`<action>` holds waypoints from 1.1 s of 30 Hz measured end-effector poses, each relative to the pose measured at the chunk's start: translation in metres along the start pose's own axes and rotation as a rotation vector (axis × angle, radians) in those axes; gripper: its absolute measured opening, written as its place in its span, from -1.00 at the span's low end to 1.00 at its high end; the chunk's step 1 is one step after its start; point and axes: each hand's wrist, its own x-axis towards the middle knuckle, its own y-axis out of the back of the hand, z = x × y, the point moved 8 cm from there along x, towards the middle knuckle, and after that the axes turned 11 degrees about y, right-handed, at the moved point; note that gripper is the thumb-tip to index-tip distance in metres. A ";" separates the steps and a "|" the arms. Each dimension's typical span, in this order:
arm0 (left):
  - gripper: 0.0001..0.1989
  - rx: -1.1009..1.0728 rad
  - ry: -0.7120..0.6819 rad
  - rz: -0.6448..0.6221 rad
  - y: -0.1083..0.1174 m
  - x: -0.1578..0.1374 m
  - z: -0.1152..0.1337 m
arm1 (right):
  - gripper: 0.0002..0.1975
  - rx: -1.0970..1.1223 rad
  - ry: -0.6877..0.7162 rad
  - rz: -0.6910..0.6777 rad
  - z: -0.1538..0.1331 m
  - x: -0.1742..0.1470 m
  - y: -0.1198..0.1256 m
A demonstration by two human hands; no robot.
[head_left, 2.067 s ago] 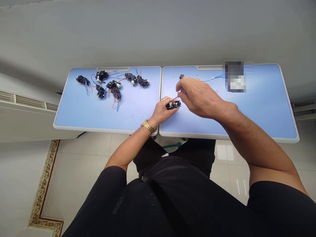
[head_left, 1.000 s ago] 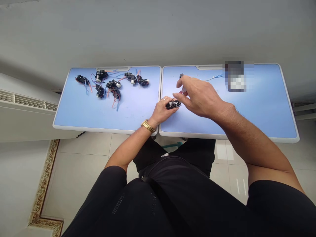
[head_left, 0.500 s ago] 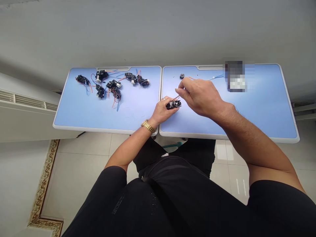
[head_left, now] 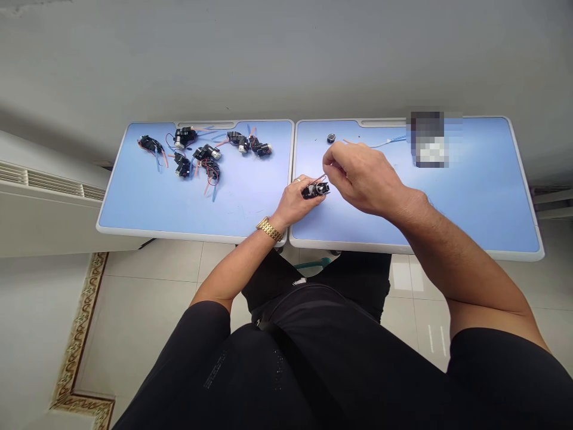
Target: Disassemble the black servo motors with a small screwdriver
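My left hand (head_left: 296, 200) is closed around a small black motor assembly (head_left: 316, 190) with a pale round part, held just over the right-hand table near the seam. A thin reddish wire (head_left: 320, 178) loops up from the assembly toward my right fingertips. My right hand (head_left: 358, 176) is above and to the right of it, thumb and forefinger pinched together. What lies inside the pinch is too small to make out. Just beyond the hands sits a small round black part (head_left: 331, 138). Orange and blue strips, one a blue strip (head_left: 396, 140), lie behind my right hand.
Several similar black assemblies with wires and coloured strips, such as one black assembly (head_left: 150, 145), lie on the left table (head_left: 134, 203). A pixelated object (head_left: 427, 140) is at the back of the right table (head_left: 483, 203). A grey wall (head_left: 286, 60) stands behind both tables.
My right fingertips have shifted slightly down and right, and the pinch looks more curled. The left hand keeps the motor assembly in nearly the same place.
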 end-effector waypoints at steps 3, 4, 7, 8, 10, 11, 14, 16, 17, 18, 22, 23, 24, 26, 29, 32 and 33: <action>-0.73 -0.002 0.000 0.004 0.000 0.000 -0.001 | -0.72 0.051 0.055 0.009 -0.005 -0.001 0.001; -0.74 0.001 0.003 0.005 0.000 0.000 -0.001 | -0.70 0.059 0.055 0.015 -0.005 -0.002 0.002; -0.76 0.013 0.015 0.000 0.000 0.001 0.000 | -0.71 0.023 0.008 0.019 -0.002 -0.001 0.001; -0.76 0.018 0.022 -0.001 0.000 0.001 0.000 | -0.73 0.001 -0.012 0.017 0.000 -0.001 0.001; -0.75 0.029 0.038 -0.001 0.000 0.001 0.000 | -0.73 -0.029 -0.030 0.001 0.001 0.000 0.001; -0.74 0.032 0.043 0.001 0.000 0.000 0.000 | -0.72 -0.030 -0.024 -0.010 0.000 0.000 0.001; -0.73 0.040 0.037 -0.001 0.000 0.000 0.002 | -0.73 0.017 0.029 -0.026 -0.004 -0.001 0.003; -0.73 0.050 0.033 0.001 0.000 0.000 0.002 | -0.70 0.048 0.044 -0.016 -0.006 -0.002 0.004; -0.74 0.057 0.034 0.003 0.001 0.001 0.002 | -0.68 0.053 0.039 -0.011 -0.006 -0.002 0.004; -0.75 0.063 0.036 0.005 0.001 0.001 0.002 | -0.68 0.049 0.025 -0.008 -0.005 -0.002 0.004; -0.76 0.061 0.050 0.001 0.001 0.001 0.002 | -0.77 -0.011 -0.055 -0.011 0.000 -0.001 0.003; -0.75 0.053 0.053 -0.001 0.001 0.001 0.001 | -0.77 -0.013 -0.052 -0.014 0.000 -0.001 0.003; -0.74 0.044 0.053 -0.004 0.001 0.001 0.002 | -0.78 -0.006 -0.039 -0.013 -0.001 0.000 0.003; -0.73 0.032 0.045 -0.007 0.001 0.000 0.002 | -0.78 0.027 -0.003 -0.001 -0.004 -0.001 0.005; -0.72 0.034 0.044 -0.004 0.001 0.001 0.001 | -0.76 0.058 0.007 0.020 -0.005 -0.003 0.008; -0.72 0.027 0.042 0.010 0.001 0.001 0.000 | -0.75 0.050 -0.003 0.023 -0.005 -0.003 0.009; -0.72 0.023 0.042 0.014 0.002 0.001 0.000 | -0.75 0.046 -0.006 0.027 -0.005 -0.004 0.010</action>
